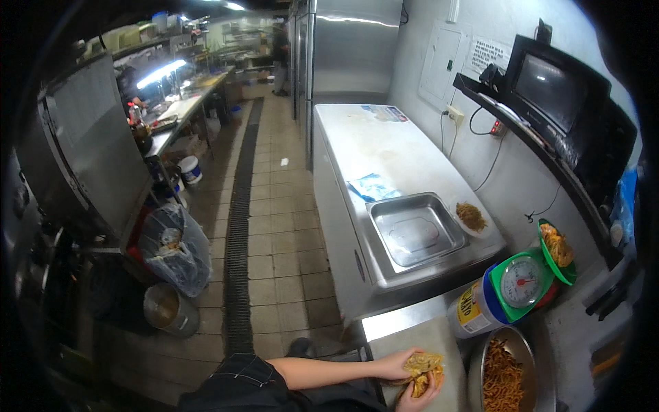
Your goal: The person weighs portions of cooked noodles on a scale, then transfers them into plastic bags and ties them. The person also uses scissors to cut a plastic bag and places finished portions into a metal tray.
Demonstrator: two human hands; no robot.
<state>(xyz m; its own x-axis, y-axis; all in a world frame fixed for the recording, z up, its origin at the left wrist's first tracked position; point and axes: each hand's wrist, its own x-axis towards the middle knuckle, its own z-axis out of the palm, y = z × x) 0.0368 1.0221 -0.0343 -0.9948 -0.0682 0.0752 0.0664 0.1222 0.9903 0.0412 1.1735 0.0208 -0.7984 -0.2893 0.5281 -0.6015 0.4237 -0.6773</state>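
My left hand [402, 364] and my right hand [423, 392] hold a clear plastic bag of yellowish food [424, 363] between them. Both are over a pale cutting board [444, 340] at the bottom right. Beside the board stands a metal bowl [530, 355] of brown, shredded or noodle-like food [502, 378]. Behind it a green dial scale [521, 286] rests on a mayonnaise tub [471, 311]; its green pan [566, 273] bears more yellow-orange food. The exact grip of some fingers is hidden by the bag.
An empty steel tray [417, 229], a plate of brown food [469, 216] and a blue-and-white packet [375, 186] lie on the white chest freezer [355, 139]. At left are a lined waste bin [180, 252], a metal pot [170, 309] and a floor drain [239, 232]. A person [280, 56] stands far back.
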